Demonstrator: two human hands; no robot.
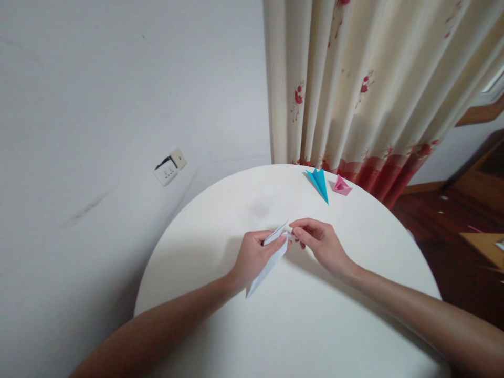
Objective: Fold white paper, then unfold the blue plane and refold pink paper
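Observation:
A folded sheet of white paper (270, 268) slants above the middle of the table, its narrow tip pointing down toward me. My left hand (255, 254) is closed around it, thumb on top and the other fingers partly hidden behind. At the paper's upper right edge, my right hand (317, 241) pinches a small flap of the same paper between thumb and fingertips. How the paper is folded inside my grip is hidden.
On the far edge of the round white table (197, 226) lie a blue paper plane (319, 184) and a pink folded paper piece (342, 186). Behind stand a white wall with a socket (166, 172) and a flowered curtain (346, 89). Dark wooden floor shows at right.

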